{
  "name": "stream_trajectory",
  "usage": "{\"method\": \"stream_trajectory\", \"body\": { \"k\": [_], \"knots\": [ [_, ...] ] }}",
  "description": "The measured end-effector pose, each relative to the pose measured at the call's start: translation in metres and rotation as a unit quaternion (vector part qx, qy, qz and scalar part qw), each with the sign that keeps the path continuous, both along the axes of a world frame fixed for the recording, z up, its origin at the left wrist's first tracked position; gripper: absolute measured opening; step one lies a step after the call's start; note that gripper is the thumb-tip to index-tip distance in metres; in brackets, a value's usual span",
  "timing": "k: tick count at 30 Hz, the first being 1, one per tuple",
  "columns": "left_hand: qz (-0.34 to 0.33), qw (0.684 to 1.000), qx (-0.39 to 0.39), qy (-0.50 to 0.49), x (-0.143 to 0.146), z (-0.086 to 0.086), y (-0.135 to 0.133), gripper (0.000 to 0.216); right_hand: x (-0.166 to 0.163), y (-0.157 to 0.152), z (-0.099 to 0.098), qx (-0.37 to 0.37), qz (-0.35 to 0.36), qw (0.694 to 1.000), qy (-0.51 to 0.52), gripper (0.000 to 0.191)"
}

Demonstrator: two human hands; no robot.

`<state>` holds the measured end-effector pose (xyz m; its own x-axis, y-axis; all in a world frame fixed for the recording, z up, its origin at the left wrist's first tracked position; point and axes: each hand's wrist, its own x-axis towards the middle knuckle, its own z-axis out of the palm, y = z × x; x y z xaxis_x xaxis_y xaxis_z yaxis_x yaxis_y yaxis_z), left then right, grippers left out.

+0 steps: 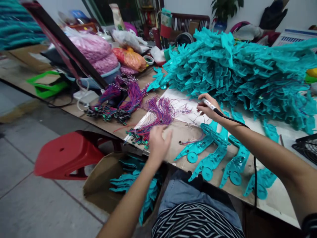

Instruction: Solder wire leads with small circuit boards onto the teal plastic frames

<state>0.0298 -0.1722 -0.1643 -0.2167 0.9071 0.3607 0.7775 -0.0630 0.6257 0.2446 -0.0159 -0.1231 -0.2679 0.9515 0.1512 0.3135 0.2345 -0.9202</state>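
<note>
My right hand (210,107) is closed around a white soldering iron (208,103) with a black cord running back along my forearm. Its tip is hard to make out near the wires. My left hand (159,142), slightly blurred, is at the near end of a bundle of red and purple wires (160,110), thumb apart from the fingers; I see nothing held in it. Small green and black parts (138,137) sit at the wire ends beside it. One loose wire with a small black end (182,142) lies to its right. Turquoise plastic pieces (208,157) are laid out below my right hand.
A large heap of turquoise pieces (237,69) covers the back right of the table. More wire bundles (123,99) lie left. An open carton (99,188) with turquoise pieces stands below the edge, near a red stool (64,152). A dark slanted post (66,46) rises at left.
</note>
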Motion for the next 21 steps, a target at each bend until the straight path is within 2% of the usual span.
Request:
{"method": "stream_trajectory", "body": {
  "k": [2, 3, 5, 7, 10, 13, 15, 17, 19, 21],
  "knots": [
    [0.058, 0.997, -0.041, 0.033, -0.035, 0.002, 0.043, 0.023, -0.001, -0.001, 0.002, 0.013, -0.014, 1.000, 0.015, 0.040],
    [0.059, 0.995, -0.068, 0.051, -0.047, 0.003, 0.062, 0.025, -0.002, -0.002, 0.003, 0.019, -0.018, 0.999, 0.023, 0.040],
    [0.046, 0.988, -0.129, 0.074, -0.060, 0.003, 0.093, 0.025, -0.005, -0.002, 0.006, 0.031, -0.023, 0.999, 0.034, 0.040],
    [0.032, 0.982, -0.174, 0.072, -0.061, 0.002, 0.113, 0.021, -0.010, -0.003, 0.009, 0.040, -0.022, 0.998, 0.036, 0.040],
    [0.047, 0.979, -0.198, 0.015, -0.053, -0.001, 0.128, 0.011, -0.016, -0.004, 0.013, 0.046, -0.014, 0.998, 0.043, 0.039],
    [0.061, 0.978, -0.195, -0.045, -0.049, 0.000, 0.136, 0.015, -0.019, -0.003, 0.017, 0.042, -0.009, 0.997, 0.059, 0.040],
    [0.067, 0.979, -0.179, -0.071, -0.052, 0.006, 0.138, 0.011, -0.019, -0.002, 0.018, 0.038, -0.014, 0.997, 0.065, 0.040],
    [0.066, 0.975, -0.156, -0.145, -0.058, 0.017, 0.136, 0.008, -0.018, -0.001, 0.018, 0.036, -0.019, 0.997, 0.070, 0.041],
    [0.036, 0.940, -0.145, -0.307, -0.061, 0.032, 0.129, 0.017, -0.019, 0.001, 0.018, 0.034, -0.017, 0.996, 0.082, 0.042],
    [-0.019, 0.859, -0.153, -0.488, -0.057, 0.046, 0.119, 0.025, -0.021, 0.001, 0.018, 0.030, -0.010, 0.994, 0.105, 0.043]
  ]
}}
